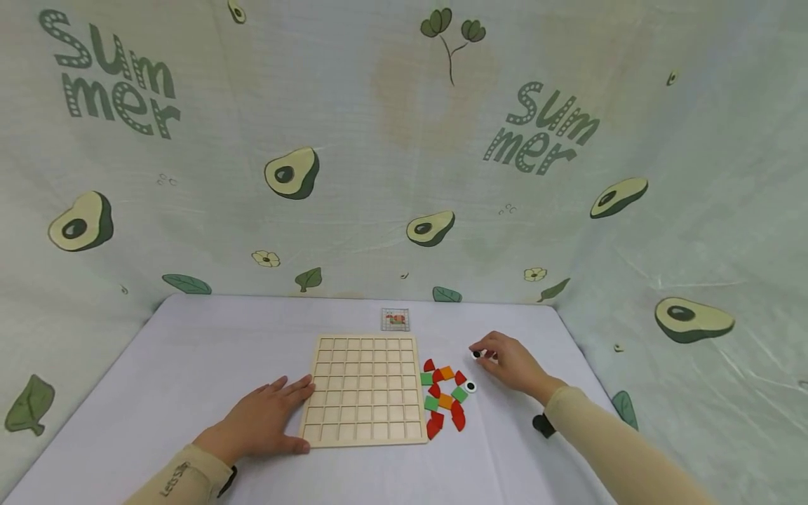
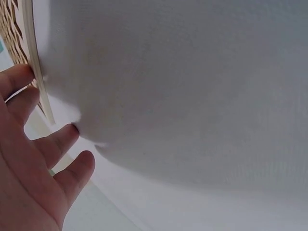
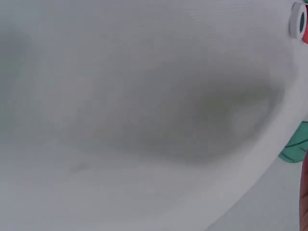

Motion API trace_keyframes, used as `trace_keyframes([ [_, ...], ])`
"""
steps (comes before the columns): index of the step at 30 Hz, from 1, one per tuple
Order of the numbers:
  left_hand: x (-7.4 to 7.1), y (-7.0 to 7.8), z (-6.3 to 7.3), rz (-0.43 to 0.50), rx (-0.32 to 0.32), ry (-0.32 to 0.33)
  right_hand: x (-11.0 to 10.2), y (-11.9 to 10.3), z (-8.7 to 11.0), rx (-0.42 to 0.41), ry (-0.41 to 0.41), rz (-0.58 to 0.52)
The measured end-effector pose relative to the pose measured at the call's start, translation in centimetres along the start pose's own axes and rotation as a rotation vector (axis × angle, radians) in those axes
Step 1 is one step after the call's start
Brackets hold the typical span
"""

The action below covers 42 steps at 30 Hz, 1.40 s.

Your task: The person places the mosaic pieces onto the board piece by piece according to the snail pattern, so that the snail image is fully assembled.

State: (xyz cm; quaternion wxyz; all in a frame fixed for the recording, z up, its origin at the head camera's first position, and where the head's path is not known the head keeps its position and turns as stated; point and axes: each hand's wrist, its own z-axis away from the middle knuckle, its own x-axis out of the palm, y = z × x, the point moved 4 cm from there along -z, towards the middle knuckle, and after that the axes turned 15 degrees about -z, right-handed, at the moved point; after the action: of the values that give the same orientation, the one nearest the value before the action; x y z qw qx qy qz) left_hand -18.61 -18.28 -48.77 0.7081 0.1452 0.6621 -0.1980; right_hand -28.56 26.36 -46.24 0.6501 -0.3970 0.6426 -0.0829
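Note:
A square wooden grid board [image 1: 366, 443] lies flat in the middle of the table. My left hand [image 1: 261, 417] rests at its left side, fingers spread, with fingertips touching the frame; in the left wrist view those fingers [image 2: 60, 144] meet the board's edge [image 2: 33, 57]. To the right of the board, my right hand [image 1: 514, 365] pinches a round white eye piece with a black centre [image 1: 476, 355] between thumb and fingers. Another eye piece [image 1: 470, 386] lies among red, orange and green pieces [image 1: 445, 402]. In the right wrist view only a sliver of the hand [image 3: 304, 192] shows.
A small picture card [image 1: 395, 320] showing a colourful figure on a grid lies behind the board. A small black object [image 1: 543, 425] is beside the right forearm. Printed cloth [image 1: 353, 231] hangs around the white-covered table [image 1: 252, 322].

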Motion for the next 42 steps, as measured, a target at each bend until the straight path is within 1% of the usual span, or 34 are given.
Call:
trace_keyframes([
  [5, 0.0, 0.0, -0.1, -0.003, -0.021, -0.022, 0.9, -2.5, -2.2, -0.019, -0.02, -0.012],
  [7, 0.0, 0.0, -0.2, 0.002, -0.03, -0.03, 1.6, -3.7, -3.3, -0.02, -0.032, -0.013],
  [11, -0.1, 0.1, -0.5, 0.018, -0.043, -0.039, 3.4, -6.4, -5.5, -0.064, -0.071, -0.018],
  [17, 0.0, -0.1, -0.5, 0.007, -0.052, -0.035, 7.1, -10.7, -9.2, -0.159, -0.149, -0.041],
  [20, -0.1, -0.2, -0.4, 0.014, -0.035, -0.021, 9.3, -12.8, -10.5, -0.203, -0.184, -0.041],
  [23, -0.1, -0.3, -0.3, 0.016, -0.027, -0.014, 11.5, -14.3, -11.6, -0.219, -0.207, -0.043],
  [27, 0.1, -0.3, -0.1, 0.024, -0.021, -0.004, 14.5, -14.7, -12.7, -0.195, -0.224, -0.057],
  [31, 0.3, -0.3, 0.0, 0.026, -0.008, 0.004, 16.5, -14.4, -13.3, -0.188, -0.23, -0.04],
  [33, 0.3, -0.3, 0.0, 0.032, -0.005, 0.005, 16.8, -14.6, -13.4, -0.182, -0.229, -0.026],
  [38, 0.0, -0.3, 0.1, 0.041, -0.005, 0.009, 17.1, -14.9, -13.4, -0.176, -0.196, 0.013],
  [42, 0.0, -0.4, 0.3, 0.047, -0.008, 0.004, 17.6, -15.1, -13.6, -0.19, -0.188, 0.037],
])
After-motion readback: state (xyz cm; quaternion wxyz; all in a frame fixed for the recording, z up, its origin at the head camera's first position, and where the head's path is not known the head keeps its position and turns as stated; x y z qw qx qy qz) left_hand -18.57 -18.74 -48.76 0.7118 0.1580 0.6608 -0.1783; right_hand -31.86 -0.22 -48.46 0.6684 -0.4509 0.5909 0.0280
